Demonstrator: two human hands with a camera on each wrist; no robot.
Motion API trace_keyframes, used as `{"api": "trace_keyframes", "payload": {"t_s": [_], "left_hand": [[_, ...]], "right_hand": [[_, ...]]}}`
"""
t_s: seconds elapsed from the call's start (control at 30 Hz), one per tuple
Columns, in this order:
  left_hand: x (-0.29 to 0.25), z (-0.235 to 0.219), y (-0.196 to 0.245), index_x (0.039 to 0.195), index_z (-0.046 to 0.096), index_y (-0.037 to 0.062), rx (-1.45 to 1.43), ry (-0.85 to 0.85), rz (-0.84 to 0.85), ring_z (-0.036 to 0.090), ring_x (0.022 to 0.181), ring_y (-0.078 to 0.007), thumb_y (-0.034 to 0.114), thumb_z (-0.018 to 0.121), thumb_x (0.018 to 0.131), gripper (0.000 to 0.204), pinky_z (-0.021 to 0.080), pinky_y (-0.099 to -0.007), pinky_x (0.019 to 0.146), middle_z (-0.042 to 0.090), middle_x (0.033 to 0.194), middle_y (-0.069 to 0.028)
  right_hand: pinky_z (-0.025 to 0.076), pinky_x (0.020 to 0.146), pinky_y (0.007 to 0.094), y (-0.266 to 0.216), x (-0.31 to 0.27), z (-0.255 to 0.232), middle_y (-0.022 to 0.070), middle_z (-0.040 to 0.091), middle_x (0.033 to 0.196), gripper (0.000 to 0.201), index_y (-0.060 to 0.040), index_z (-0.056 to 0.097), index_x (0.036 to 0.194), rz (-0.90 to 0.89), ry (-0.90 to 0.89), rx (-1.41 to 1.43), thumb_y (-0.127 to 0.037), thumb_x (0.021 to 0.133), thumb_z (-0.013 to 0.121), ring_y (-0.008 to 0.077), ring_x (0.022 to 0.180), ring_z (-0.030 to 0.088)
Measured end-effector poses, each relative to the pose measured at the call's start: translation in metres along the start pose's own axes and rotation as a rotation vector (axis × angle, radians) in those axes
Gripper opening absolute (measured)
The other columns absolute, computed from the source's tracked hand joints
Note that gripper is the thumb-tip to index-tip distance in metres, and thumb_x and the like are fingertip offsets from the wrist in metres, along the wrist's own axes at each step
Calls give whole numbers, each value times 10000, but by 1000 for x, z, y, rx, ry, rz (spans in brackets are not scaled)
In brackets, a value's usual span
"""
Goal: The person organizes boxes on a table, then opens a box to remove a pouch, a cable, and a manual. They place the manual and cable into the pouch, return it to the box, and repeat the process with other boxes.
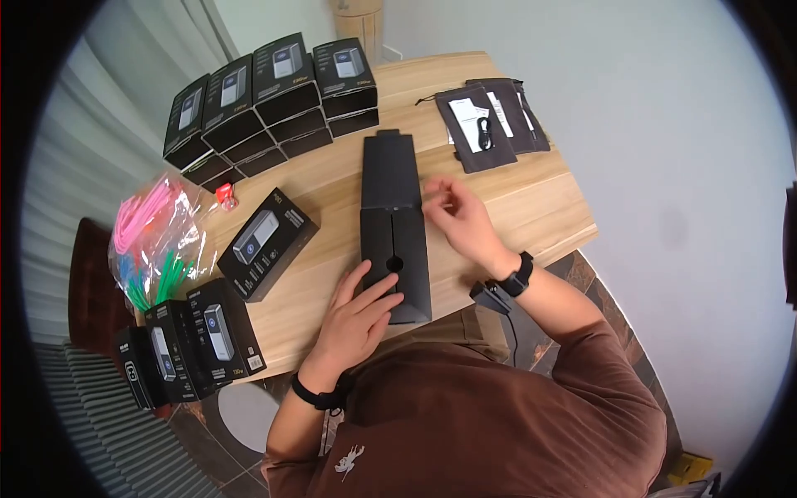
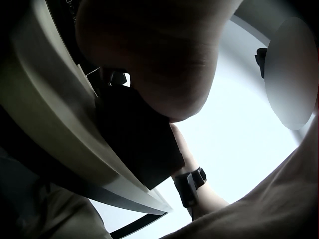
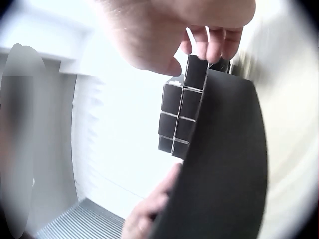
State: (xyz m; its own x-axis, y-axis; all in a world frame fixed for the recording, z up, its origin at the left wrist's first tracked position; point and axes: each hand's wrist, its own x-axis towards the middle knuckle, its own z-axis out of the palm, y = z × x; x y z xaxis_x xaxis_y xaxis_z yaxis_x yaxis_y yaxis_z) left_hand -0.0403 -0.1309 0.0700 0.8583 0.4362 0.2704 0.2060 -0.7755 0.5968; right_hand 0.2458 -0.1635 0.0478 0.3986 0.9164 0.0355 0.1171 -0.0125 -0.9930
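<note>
Your left hand [image 1: 353, 322] rests relaxed fingers on the black box [image 1: 378, 236], which lies on the table [image 1: 531, 203] before you; your right hand [image 1: 466, 224], loosely curved and free, hovers alongside (fingertips blurred). Your palm hides the left fingers in the left wrist view.

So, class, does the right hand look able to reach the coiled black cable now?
Probably yes: the right hand seems to hold nothing, the coiled black cable lies uncovered, and only bare tabletop separates hand from the pouch beneath.
</note>
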Motion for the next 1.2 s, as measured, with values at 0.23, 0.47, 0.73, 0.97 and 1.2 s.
{"api": "trace_keyframes", "payload": {"t_s": [0.23, 0.47, 0.73, 0.97, 1.2], "left_hand": [[-4, -5, 3, 1191, 753, 111, -82, -74, 20, 400, 1491, -404, 168, 833, 835, 369, 364, -559, 1212, 622, 1475, -37], [-2, -2, 2, 1186, 743, 103, -64, -72, -10, 386, 1491, -423, 227, 876, 798, 429, 366, -544, 1211, 596, 1496, -62], [-4, 18, -15, 1298, 708, 100, -234, 120, -25, 388, 1489, -458, 169, 875, 767, 560, 354, -537, 1221, 551, 1525, -156], [-14, 29, -27, 1436, 538, 46, -540, 217, -149, 394, 1503, -408, 32, 852, 741, 763, 357, -494, 1221, 462, 1559, -193], [-25, 43, -34, 1489, 438, 59, -741, 307, -177, 430, 1475, -393, 29, 860, 757, 846, 389, -451, 1185, 431, 1551, -238]], "right_hand": [[523, 823, 268, -34, 53, -14, 72, 705, 1112, 858, 36, 183, 1633, 259, 110, 505, -68, 971, 719, 116, 970, 678], [543, 814, 291, -102, 22, -6, 98, 712, 1117, 470, -9, 630, 1323, -391, -178, -35, -78, 890, 802, 161, 931, 679], [452, 979, 440, -76, -53, 12, 130, 638, 1323, 501, -82, 715, 1212, -780, -449, -527, -298, 794, 885, 334, 1114, 612], [397, 1055, 491, -44, -82, 20, 116, 617, 1354, 477, -102, 715, 1179, -628, -369, -540, -268, 757, 861, 333, 1185, 577], [408, 1111, 538, -30, -88, 23, 74, 694, 1247, 415, -110, 753, 1128, -796, -306, -674, -277, 760, 850, 292, 1187, 630]]}}
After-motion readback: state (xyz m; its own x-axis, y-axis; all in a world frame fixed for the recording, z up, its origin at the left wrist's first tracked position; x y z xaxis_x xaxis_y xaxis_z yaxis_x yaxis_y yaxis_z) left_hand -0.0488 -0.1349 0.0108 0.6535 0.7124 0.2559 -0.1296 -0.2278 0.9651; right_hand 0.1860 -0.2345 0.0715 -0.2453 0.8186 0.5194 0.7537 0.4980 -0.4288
